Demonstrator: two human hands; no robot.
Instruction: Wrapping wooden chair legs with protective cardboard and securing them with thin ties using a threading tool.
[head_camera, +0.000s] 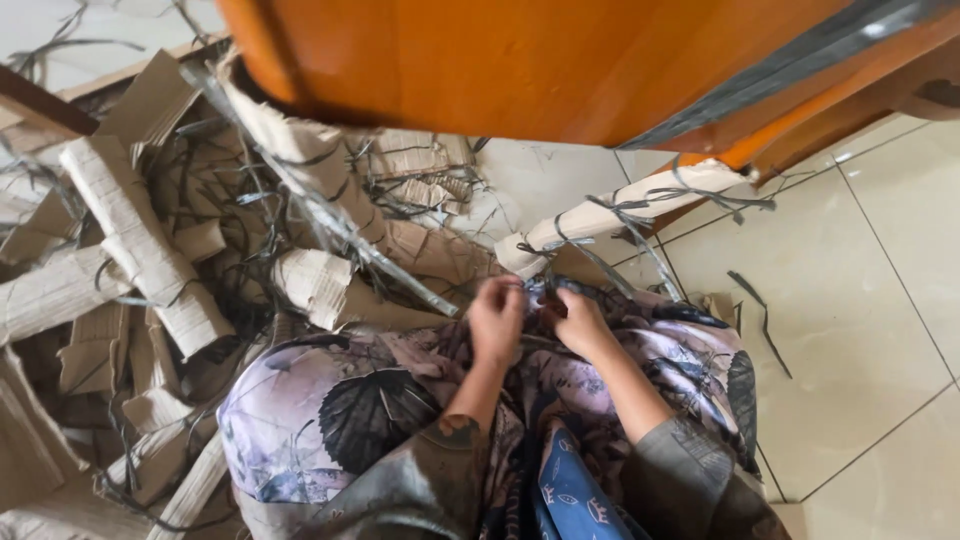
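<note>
Cardboard scraps lie heaped at your nine o'clock, torn corrugated pieces tangled with loose grey strapping, spilling toward your left knee. Moving right, your left hand sits at about twelve o'clock over your lap, its grip closed, fingers pinched on the grey plastic strap that runs up and away to eleven o'clock across the cardboard. Just beside it, almost touching, your right hand is also closed, curled around the same strap end where the two hands meet above your patterned skirt. Further right, a cardboard-wrapped leg of the orange wooden furniture slants at one o'clock, still bound by strap loops, and a stray strap piece lies on the tiled floor at three o'clock. The likely trouble, as I judge it: the strap looks thin and stiff-edged, so a hard pull with bare fingers could cut them, or it could snap free and whip back. Loose loops around your knees could also snag as you shift.
</note>
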